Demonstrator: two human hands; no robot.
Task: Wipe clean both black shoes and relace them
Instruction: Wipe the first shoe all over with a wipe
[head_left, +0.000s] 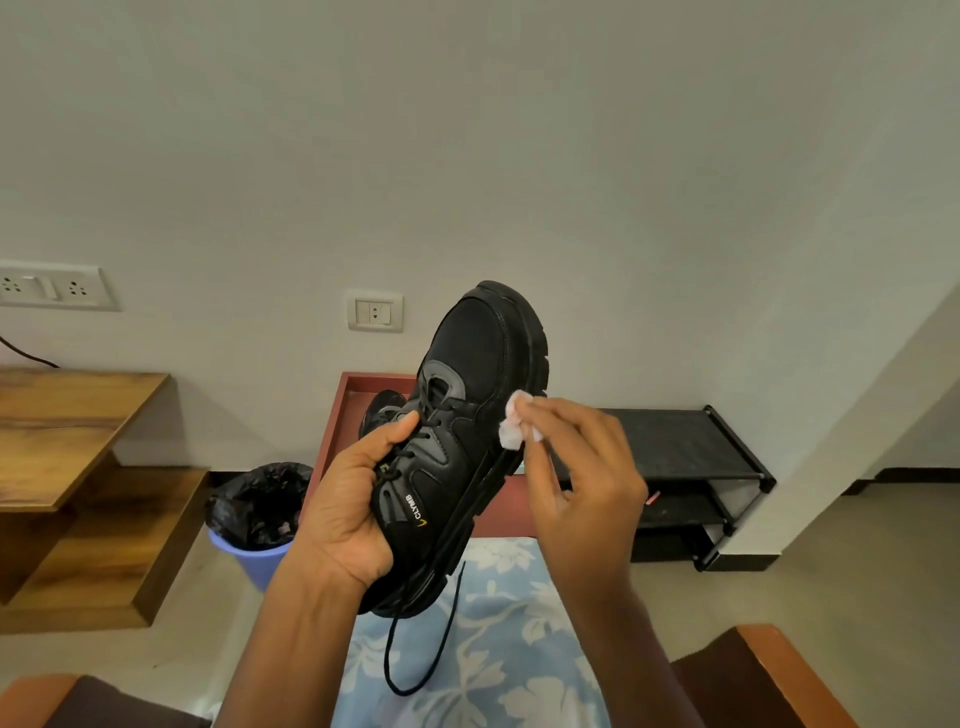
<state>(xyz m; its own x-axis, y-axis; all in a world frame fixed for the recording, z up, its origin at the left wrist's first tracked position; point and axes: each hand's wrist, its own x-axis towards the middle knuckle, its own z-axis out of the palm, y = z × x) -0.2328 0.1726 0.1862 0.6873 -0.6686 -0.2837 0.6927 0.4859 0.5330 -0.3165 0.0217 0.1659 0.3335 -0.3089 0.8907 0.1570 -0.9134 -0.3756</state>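
- Shoe (472, 364), black, is held up in the air before the pale wall, with its toe pointing up and away and its thick sole turned to the right.
- Left hand (358, 499) grips the shoe near the heel end, thumb laid across the laces; its fingers are hidden behind the shoe.
- Right hand (587, 467) pinches a small white wipe (513, 421) between thumb and fingertips and presses it on the shoe's side, just above the sole edge.
- Lace (415, 649) hangs loose from the heel end in a long loop over a blue flowered cloth (509, 597).
- Second black shoe (382, 410) lies in a red tray (335, 415) behind the held shoe, mostly hidden by it.
- Blue bin (249, 556) with a black bag inside stands on the floor left of the tray.
- Wooden desk (67, 415) is further left, and a black shoe rack (685, 452) stands against the wall on the right.
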